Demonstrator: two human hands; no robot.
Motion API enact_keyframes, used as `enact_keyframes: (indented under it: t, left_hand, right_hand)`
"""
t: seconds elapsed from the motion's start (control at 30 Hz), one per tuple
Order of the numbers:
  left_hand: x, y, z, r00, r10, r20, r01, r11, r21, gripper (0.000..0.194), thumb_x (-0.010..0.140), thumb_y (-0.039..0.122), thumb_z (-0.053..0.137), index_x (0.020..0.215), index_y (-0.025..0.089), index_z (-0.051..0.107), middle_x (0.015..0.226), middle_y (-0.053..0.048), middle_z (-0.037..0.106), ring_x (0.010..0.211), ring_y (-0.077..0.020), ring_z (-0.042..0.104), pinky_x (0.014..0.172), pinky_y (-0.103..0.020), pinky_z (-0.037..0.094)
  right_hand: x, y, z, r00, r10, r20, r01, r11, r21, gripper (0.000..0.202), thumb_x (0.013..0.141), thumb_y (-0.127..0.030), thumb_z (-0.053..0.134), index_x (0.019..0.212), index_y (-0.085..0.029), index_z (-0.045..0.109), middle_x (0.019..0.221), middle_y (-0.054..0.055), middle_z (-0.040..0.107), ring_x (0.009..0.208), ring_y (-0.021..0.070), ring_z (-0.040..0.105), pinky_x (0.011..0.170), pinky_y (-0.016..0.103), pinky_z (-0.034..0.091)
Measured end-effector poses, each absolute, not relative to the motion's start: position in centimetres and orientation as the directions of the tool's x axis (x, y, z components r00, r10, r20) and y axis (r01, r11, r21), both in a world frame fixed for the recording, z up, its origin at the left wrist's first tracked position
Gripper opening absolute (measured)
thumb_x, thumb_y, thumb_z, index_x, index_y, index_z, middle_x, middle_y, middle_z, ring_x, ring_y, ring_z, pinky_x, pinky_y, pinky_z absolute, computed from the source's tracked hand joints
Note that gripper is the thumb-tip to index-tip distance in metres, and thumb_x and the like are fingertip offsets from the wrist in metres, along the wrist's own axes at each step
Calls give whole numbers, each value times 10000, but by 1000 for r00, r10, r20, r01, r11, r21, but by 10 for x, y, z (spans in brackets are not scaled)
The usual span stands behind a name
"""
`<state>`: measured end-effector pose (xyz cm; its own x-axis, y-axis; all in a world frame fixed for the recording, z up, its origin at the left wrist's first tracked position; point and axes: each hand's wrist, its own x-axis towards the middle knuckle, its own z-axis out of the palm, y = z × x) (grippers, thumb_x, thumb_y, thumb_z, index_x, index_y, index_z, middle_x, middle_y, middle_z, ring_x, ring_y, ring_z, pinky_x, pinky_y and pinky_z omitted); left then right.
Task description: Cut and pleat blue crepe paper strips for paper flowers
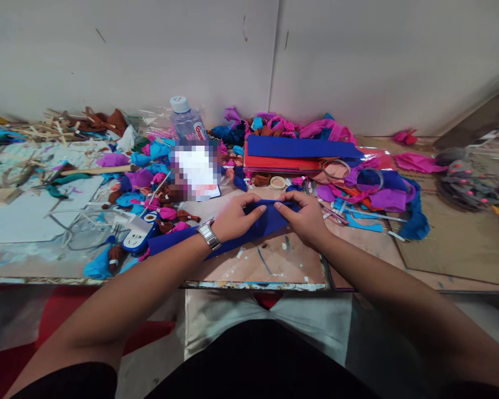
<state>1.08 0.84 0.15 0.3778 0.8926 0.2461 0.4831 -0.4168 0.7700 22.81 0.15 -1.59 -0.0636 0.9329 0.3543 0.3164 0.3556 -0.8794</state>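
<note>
A long strip of dark blue crepe paper (272, 220) lies between my hands, low over the front part of the table. My left hand (235, 216) pinches its upper edge between thumb and bent fingers; a metal watch is on that wrist. Close beside it, my right hand (305, 217) grips the same edge, its thumb facing the other thumb. Under my left forearm the strip runs on toward the left. Just beyond my hands sits a small tan ring (278, 183). Folded blue sheets (301, 147) lie on red ones behind it.
A blurred phone-like screen (197, 169) and a plastic bottle (187, 119) stand behind my left hand. Nearby lie a blue-and-white power strip (139, 237), cables and twisted paper pieces. Tape rolls (369, 179), purple scraps and cardboard (453, 238) are at right. A wall closes the back.
</note>
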Motion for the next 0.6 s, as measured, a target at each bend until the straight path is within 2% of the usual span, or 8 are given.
enact_keyframes:
  t: [0.07, 0.27, 0.43, 0.6]
  left_hand:
    - [11, 9, 2, 386, 893, 230, 477, -407, 779, 307, 967, 423, 564, 880, 164, 704, 805, -12, 695, 761, -165, 596, 744, -303, 449]
    - [10, 11, -1, 409, 887, 213, 412, -387, 825, 285, 974, 388, 565, 907, 165, 729, 819, -10, 710, 770, -156, 610, 740, -295, 443]
    - [9, 12, -2, 421, 884, 204, 401, -383, 833, 292, 977, 387, 561, 909, 163, 736, 841, -20, 723, 792, -164, 626, 750, -298, 458]
    - [12, 9, 0, 414, 877, 244, 410, -420, 810, 217, 912, 349, 666, 1008, 171, 747, 953, -34, 763, 864, -177, 660, 832, -312, 492]
  right_hand:
    - [228, 2, -17, -72, 936, 344, 320, 349, -881, 169, 857, -354, 773, 892, -190, 752, 828, 6, 745, 721, 164, 662, 673, 283, 510]
    - [228, -2, -15, -152, 883, 445, 344, 469, -813, 149, 876, -279, 752, 1005, -213, 785, 968, 31, 803, 897, 206, 743, 863, 338, 566]
    - [228, -3, -12, -171, 866, 470, 381, 498, -779, 113, 886, -267, 740, 968, -216, 797, 938, 29, 813, 861, 204, 757, 841, 334, 580]
    - [228, -3, -13, -170, 868, 467, 399, 494, -773, 111, 880, -275, 747, 959, -213, 795, 920, 29, 812, 835, 202, 756, 813, 329, 580]
